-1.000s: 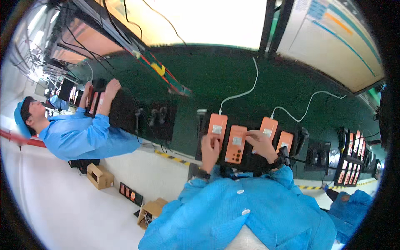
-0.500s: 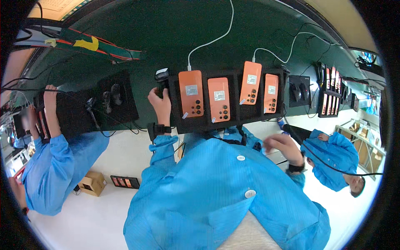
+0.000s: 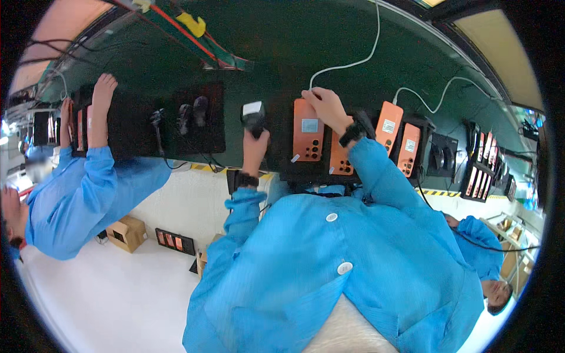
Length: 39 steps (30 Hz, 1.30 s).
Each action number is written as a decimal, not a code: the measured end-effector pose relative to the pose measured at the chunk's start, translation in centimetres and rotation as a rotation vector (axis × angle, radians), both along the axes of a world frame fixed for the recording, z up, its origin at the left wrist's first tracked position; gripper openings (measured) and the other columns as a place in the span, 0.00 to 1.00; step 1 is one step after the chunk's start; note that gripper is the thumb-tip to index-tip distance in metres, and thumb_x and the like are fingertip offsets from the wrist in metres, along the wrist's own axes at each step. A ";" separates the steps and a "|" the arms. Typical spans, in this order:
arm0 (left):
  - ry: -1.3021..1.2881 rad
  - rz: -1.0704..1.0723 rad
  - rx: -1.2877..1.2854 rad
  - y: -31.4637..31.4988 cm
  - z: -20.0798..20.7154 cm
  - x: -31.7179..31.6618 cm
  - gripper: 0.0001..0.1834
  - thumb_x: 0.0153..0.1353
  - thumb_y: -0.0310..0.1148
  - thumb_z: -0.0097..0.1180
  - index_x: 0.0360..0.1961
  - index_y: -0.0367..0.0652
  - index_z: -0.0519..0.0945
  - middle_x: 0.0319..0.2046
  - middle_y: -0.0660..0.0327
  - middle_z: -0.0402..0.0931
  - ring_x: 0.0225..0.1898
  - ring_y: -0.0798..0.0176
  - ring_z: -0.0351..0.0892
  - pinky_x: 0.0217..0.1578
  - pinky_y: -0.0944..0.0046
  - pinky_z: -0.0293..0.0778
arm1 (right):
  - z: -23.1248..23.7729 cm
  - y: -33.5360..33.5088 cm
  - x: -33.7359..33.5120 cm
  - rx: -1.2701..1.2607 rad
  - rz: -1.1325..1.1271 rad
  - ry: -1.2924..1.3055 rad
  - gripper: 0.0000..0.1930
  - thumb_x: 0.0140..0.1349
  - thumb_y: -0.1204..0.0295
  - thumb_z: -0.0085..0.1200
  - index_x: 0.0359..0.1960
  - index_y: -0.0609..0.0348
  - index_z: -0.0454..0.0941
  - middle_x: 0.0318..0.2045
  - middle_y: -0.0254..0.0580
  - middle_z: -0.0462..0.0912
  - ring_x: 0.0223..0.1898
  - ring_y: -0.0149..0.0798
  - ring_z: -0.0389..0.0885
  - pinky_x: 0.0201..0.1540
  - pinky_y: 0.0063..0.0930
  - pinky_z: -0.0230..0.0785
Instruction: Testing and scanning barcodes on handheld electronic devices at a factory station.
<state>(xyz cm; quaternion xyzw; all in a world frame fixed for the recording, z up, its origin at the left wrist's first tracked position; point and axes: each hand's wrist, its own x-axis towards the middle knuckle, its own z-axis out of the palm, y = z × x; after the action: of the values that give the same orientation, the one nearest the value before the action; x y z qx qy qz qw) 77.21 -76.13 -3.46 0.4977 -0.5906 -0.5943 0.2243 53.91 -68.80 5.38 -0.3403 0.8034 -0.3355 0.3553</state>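
Observation:
My left hand is wrapped round the handle of a black handheld scanner with a pale top, just left of a black tray. My right hand reaches across the tray, fingers closed at the upper end of the leftmost orange phone, where a white cable meets it; the plug is hidden by the fingers. My right forearm partly covers a second orange phone. Right of it lie a third phone with a white cable plugged in and a fourth phone. They lie backs up; labels and lenses show.
Left on the green bench are a black mat with dark devices and a co-worker's arm. At right stands another black tray of phones. A thin black cable crosses at lower right. Cardboard box on the floor.
My right hand has come up from beside my body to the top of the leftmost phone. The scanner in my left hand sits slightly farther from the tray. The whole view has shifted.

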 end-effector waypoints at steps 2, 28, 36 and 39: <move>0.057 0.050 0.143 1.5 1.2 1.9 0.15 0.56 0.29 0.57 0.44 0.38 0.71 0.26 0.64 0.73 0.22 0.71 0.71 0.22 0.68 0.67 | 0.9 0.8 1.3 -0.193 -0.047 -0.043 0.16 0.65 0.60 0.48 0.32 0.63 0.76 0.24 0.54 0.80 0.28 0.55 0.80 0.29 0.43 0.68; -0.100 -0.331 0.269 13.1 12.6 -3.6 0.14 0.57 0.37 0.59 0.31 0.34 0.76 0.16 0.64 0.72 0.17 0.72 0.69 0.19 0.68 0.64 | -2.1 13.9 -5.3 -0.216 0.373 0.619 0.28 0.48 0.57 0.65 0.40 0.61 0.63 0.62 0.54 0.61 0.67 0.55 0.53 0.69 0.53 0.39; -0.128 -0.379 0.312 14.8 13.0 -5.6 0.13 0.57 0.37 0.58 0.29 0.35 0.75 0.14 0.63 0.72 0.14 0.69 0.71 0.15 0.66 0.64 | -2.5 14.4 -5.2 -0.203 0.367 0.640 0.27 0.48 0.58 0.65 0.40 0.62 0.64 0.61 0.53 0.61 0.67 0.53 0.54 0.69 0.52 0.40; -0.129 -0.390 0.313 15.5 12.4 -6.8 0.13 0.58 0.36 0.56 0.31 0.34 0.75 0.13 0.63 0.71 0.12 0.69 0.70 0.14 0.68 0.64 | -4.4 14.6 -5.8 -0.249 0.362 0.680 0.27 0.49 0.58 0.64 0.41 0.63 0.65 0.61 0.54 0.61 0.67 0.53 0.54 0.69 0.51 0.40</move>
<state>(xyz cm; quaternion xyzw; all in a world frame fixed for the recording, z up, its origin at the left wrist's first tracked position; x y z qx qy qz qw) 70.40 -60.66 8.91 0.4400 -0.5891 -0.6776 -0.0123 48.12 -54.24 1.01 -0.6085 0.7553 -0.2305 0.0786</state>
